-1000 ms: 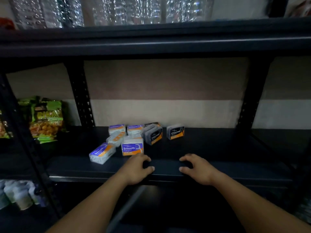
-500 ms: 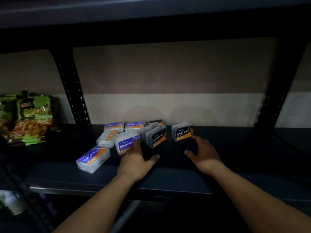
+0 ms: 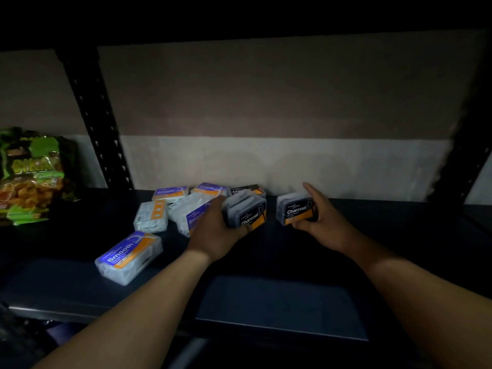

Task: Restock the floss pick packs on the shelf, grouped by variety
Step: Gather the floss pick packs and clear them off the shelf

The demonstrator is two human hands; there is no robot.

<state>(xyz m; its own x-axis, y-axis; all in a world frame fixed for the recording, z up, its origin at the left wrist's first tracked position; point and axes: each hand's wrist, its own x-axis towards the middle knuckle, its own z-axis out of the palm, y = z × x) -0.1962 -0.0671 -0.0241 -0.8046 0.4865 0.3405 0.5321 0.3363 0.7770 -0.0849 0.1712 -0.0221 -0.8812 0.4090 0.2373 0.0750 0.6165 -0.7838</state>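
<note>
Snack bags (image 3: pixel 32 177) stand at the far left of the dark shelf (image 3: pixel 266 296). Right of them lie the purple packs: a front Smooth pack (image 3: pixel 129 257) near the edge, a white-faced pack (image 3: pixel 150 217) behind it, two rear Smooth packs (image 3: pixel 170 193) by the wall, and a tilted Smooth pack (image 3: pixel 190 213) against the left hand (image 3: pixel 218 233). That hand grips a near Charcoal pack (image 3: pixel 246 213), just in front of a rear Charcoal pack (image 3: pixel 247 189). Further right, the right hand (image 3: pixel 323 225) holds a right Charcoal pack (image 3: pixel 295 210) between thumb and fingers, index finger straight.
</note>
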